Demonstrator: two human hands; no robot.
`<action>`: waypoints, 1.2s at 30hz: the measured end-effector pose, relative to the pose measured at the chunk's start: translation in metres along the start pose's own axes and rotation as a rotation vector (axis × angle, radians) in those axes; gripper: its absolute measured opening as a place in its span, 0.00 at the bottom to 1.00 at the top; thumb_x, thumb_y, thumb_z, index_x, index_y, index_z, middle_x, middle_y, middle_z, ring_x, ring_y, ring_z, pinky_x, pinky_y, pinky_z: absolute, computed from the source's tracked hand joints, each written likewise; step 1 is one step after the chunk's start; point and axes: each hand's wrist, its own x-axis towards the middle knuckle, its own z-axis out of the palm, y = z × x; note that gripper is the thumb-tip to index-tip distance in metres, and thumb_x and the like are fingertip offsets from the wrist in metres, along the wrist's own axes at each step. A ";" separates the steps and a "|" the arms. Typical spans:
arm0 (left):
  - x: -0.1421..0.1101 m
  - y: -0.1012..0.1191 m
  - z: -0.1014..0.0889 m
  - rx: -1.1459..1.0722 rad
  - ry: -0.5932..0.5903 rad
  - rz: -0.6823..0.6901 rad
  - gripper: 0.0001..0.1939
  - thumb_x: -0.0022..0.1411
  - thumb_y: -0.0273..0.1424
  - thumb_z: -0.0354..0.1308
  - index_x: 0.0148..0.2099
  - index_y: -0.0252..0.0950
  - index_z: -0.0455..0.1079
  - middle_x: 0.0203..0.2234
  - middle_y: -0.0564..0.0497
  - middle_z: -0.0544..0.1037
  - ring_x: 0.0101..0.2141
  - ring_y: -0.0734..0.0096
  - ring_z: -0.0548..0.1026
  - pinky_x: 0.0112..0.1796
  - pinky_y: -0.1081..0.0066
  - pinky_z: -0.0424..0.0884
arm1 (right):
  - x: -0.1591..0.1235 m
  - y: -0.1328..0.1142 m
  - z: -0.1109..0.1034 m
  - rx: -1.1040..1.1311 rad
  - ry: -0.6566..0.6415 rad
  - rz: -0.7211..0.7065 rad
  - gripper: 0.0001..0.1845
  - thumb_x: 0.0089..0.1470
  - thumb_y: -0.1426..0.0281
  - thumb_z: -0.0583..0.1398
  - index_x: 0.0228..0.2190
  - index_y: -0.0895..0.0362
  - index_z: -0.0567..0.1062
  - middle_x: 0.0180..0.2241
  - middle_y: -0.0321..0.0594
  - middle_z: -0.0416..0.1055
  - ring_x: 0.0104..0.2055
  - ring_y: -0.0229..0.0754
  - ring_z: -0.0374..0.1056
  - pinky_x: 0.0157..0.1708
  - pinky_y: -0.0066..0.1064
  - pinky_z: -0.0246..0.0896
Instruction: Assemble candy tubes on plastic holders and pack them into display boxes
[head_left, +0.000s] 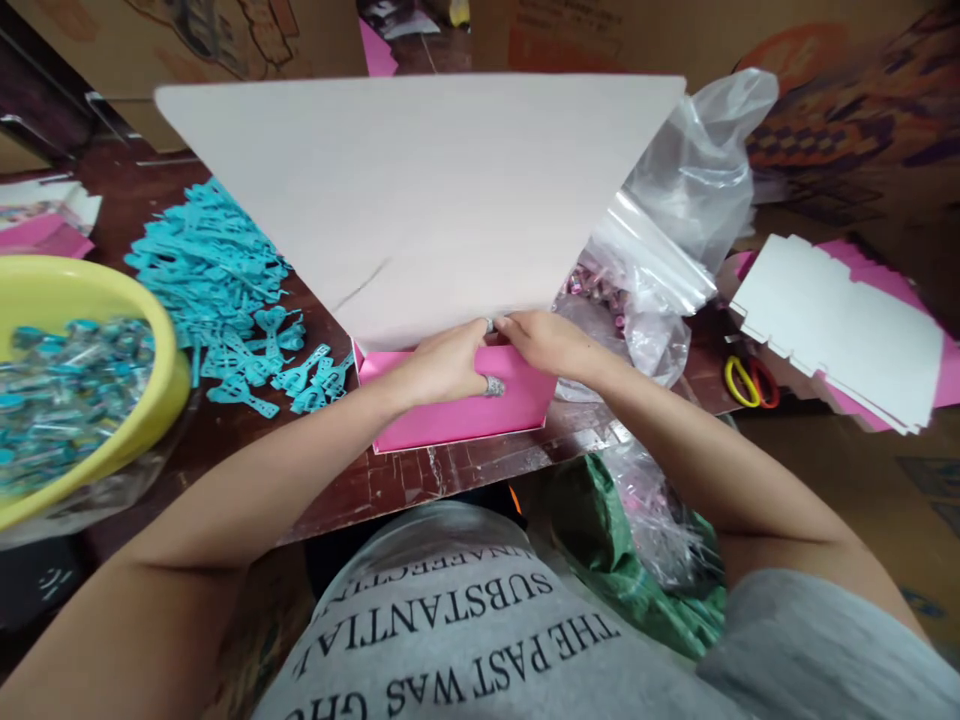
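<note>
Hands (448, 362) together on pink rectangular cardboard box (465, 425), white lid (420, 200) raised, at front edge of reddish-brown surface (330, 490), presumably steadying it; fingertip grip unclear.

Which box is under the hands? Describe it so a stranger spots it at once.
Find the dark table; at its near edge, the left hand and right hand are close together. Under them sits the pink box, its big white lid raised. Unlike the flat sheets at right, it is folded into shape.
</note>
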 end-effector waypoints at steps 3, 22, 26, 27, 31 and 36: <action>-0.002 0.001 0.001 0.010 -0.042 -0.060 0.29 0.59 0.39 0.74 0.58 0.38 0.69 0.55 0.40 0.82 0.50 0.48 0.83 0.43 0.58 0.79 | 0.006 0.004 0.000 0.070 -0.068 -0.057 0.27 0.77 0.60 0.47 0.40 0.57 0.83 0.44 0.50 0.85 0.44 0.49 0.79 0.43 0.36 0.66; -0.018 -0.012 0.018 0.575 -0.032 0.060 0.18 0.78 0.40 0.57 0.60 0.33 0.74 0.44 0.39 0.85 0.45 0.50 0.83 0.38 0.61 0.74 | -0.015 0.031 0.071 -0.533 0.728 -0.626 0.23 0.76 0.61 0.55 0.30 0.56 0.77 0.26 0.39 0.74 0.32 0.44 0.63 0.38 0.37 0.49; -0.036 -0.017 0.022 0.575 0.114 -0.006 0.16 0.78 0.33 0.55 0.63 0.35 0.73 0.50 0.39 0.83 0.51 0.52 0.81 0.47 0.61 0.76 | -0.013 0.032 0.067 -0.521 0.599 -0.560 0.26 0.78 0.61 0.50 0.32 0.58 0.77 0.27 0.42 0.75 0.32 0.44 0.63 0.37 0.37 0.46; -0.042 -0.020 0.024 0.585 0.170 -0.044 0.16 0.79 0.36 0.55 0.61 0.35 0.74 0.51 0.39 0.83 0.53 0.51 0.80 0.49 0.59 0.76 | -0.013 0.031 0.066 -0.519 0.563 -0.534 0.26 0.78 0.60 0.50 0.33 0.58 0.78 0.28 0.42 0.75 0.33 0.44 0.64 0.37 0.37 0.46; -0.056 -0.033 0.038 0.630 0.249 -0.184 0.22 0.80 0.46 0.49 0.54 0.34 0.77 0.47 0.37 0.82 0.51 0.46 0.78 0.49 0.54 0.75 | -0.008 0.013 0.067 -0.492 0.427 -0.403 0.27 0.78 0.60 0.47 0.38 0.60 0.79 0.34 0.47 0.79 0.38 0.47 0.70 0.41 0.38 0.52; -0.047 -0.042 0.049 0.612 0.184 -0.246 0.20 0.81 0.34 0.42 0.56 0.32 0.75 0.47 0.35 0.80 0.48 0.49 0.80 0.43 0.58 0.78 | -0.006 -0.010 0.088 -0.459 0.354 -0.214 0.23 0.76 0.67 0.47 0.48 0.62 0.80 0.47 0.54 0.78 0.50 0.52 0.71 0.47 0.40 0.62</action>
